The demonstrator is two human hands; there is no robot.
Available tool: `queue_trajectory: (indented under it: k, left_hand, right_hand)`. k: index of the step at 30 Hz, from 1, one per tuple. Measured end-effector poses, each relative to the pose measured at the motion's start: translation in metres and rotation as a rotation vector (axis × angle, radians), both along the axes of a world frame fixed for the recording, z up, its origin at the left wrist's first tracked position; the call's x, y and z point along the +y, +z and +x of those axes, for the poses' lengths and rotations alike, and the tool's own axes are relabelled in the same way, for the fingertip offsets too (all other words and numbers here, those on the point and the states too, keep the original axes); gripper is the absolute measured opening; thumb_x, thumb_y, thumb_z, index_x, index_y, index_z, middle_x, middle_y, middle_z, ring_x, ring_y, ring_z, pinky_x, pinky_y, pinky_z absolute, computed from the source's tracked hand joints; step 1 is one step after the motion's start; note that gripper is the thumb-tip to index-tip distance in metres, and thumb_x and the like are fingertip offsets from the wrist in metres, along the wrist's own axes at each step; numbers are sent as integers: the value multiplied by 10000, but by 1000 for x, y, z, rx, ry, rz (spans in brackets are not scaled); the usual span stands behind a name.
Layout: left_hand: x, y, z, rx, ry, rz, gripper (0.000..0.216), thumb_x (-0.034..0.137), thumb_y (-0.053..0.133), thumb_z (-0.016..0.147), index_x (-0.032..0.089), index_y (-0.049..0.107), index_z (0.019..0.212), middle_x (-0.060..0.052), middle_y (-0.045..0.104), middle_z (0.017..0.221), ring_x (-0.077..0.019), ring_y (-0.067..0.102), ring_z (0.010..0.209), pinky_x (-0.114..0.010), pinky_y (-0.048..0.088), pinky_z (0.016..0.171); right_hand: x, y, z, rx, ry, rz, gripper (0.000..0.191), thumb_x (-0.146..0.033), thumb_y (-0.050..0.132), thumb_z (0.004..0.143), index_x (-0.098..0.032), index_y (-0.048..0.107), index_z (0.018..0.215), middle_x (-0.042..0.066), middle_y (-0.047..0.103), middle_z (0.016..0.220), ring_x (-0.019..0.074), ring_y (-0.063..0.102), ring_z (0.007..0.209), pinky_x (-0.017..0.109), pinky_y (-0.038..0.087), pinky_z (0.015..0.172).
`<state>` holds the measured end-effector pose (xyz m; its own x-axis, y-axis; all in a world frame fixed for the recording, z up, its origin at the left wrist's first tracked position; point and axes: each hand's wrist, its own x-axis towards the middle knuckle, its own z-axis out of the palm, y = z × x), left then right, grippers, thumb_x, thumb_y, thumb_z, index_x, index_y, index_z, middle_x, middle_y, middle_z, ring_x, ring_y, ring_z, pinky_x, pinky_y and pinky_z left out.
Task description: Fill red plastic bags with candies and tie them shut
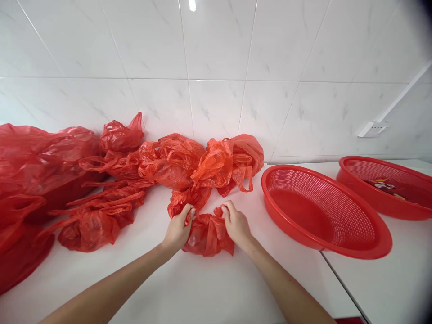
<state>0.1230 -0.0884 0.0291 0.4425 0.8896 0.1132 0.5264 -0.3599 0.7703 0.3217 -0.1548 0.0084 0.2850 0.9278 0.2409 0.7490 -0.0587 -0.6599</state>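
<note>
Between my two hands a red plastic bag (211,236) rests on the white table, gathered at its top. My left hand (178,228) is closed round one handle of this bag, and my right hand (236,223) pinches the other handle on the opposite side. What lies inside the bag is hidden by the plastic. Just behind it, another crumpled red bag (184,200) sits close to my left hand. A heap of red plastic bags (212,164) stretches along the wall beyond my hands.
At the right stands a red perforated basket (300,216); a second red basket (357,193) behind it holds something dark with white and yellow patches. More filled red bags (91,227) lie at the left. A tiled wall (216,108) with a socket (374,129) closes off the back.
</note>
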Motion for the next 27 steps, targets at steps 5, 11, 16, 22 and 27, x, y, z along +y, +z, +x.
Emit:
queue_trajectory:
  k: [5, 11, 16, 22, 27]
  left_hand:
    - [-1, -2, -17, 154, -75, -59, 236, 401, 307, 954, 256, 420, 806, 27, 535, 703, -167, 487, 609, -279, 385, 631]
    - [-5, -4, -18, 261, -135, -81, 102, 232, 374, 858, 248, 375, 757, 34, 434, 649, -153, 385, 566, -253, 297, 567]
    - [-7, -7, -24, 322, -168, -105, 134, 122, 383, 737, 246, 331, 732, 37, 352, 622, -148, 300, 546, -254, 217, 537]
    - [-19, 7, -50, 366, -187, -136, 218, 274, 343, 890, 241, 241, 700, 41, 291, 610, -152, 247, 555, -265, 208, 546]
    - [-30, 11, -70, 368, -175, -271, 362, 468, 254, 957, 234, 327, 690, 40, 369, 616, -142, 311, 563, -254, 293, 546]
  right_hand:
    - [-5, -7, 37, -44, 22, -76, 243, -364, 276, 1003, -252, 483, 940, -18, 654, 761, 173, 635, 698, 249, 360, 594]
    - [-5, -20, 45, -135, -60, -141, 247, -340, 256, 1006, -244, 477, 952, -14, 614, 691, 176, 573, 622, 251, 284, 552]
    - [-2, -27, 53, -203, -136, -189, 262, -323, 273, 1002, -235, 518, 966, -2, 589, 664, 172, 516, 574, 258, 222, 529]
    - [0, -30, 66, -219, -158, -197, 243, -312, 316, 992, -237, 543, 948, 2, 620, 728, 159, 525, 618, 253, 233, 537]
    - [1, -33, 70, -200, -143, -196, 247, -344, 340, 984, -246, 564, 951, -4, 660, 793, 154, 554, 665, 250, 252, 545]
